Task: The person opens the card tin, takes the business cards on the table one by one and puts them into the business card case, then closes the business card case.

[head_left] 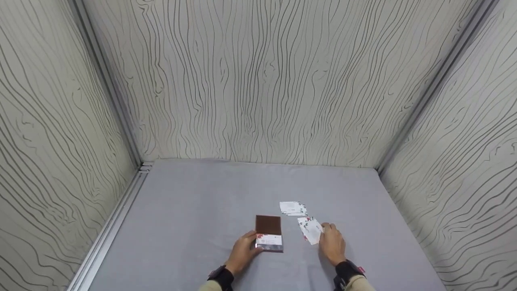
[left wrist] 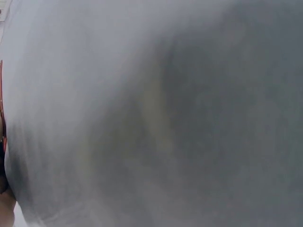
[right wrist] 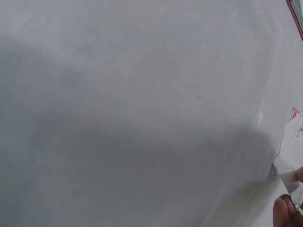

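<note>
A brown card case [head_left: 268, 224] lies opened on the grey cloth, its lid folded back away from the person. White cards with red flowers [head_left: 270, 239] sit in its lower half. My left hand [head_left: 241, 251] grips the case by its left side, thumb near the lower corner. In the left wrist view only a sliver of the case edge [left wrist: 2, 104] shows. My right hand [head_left: 333, 245] pinches a white floral card [head_left: 310, 231] at its right edge, to the right of the case. The right wrist view shows the fingertips [right wrist: 282, 212] at the card [right wrist: 294, 142].
Several white cards with a leaf print [head_left: 293, 208] lie loosely stacked beyond the case, slightly to the right. The grey cloth [head_left: 194, 202] covers the table. Walls with a wood-grain pattern [head_left: 258, 81] stand behind and on both sides, with a metal rail [head_left: 117, 226] along the left.
</note>
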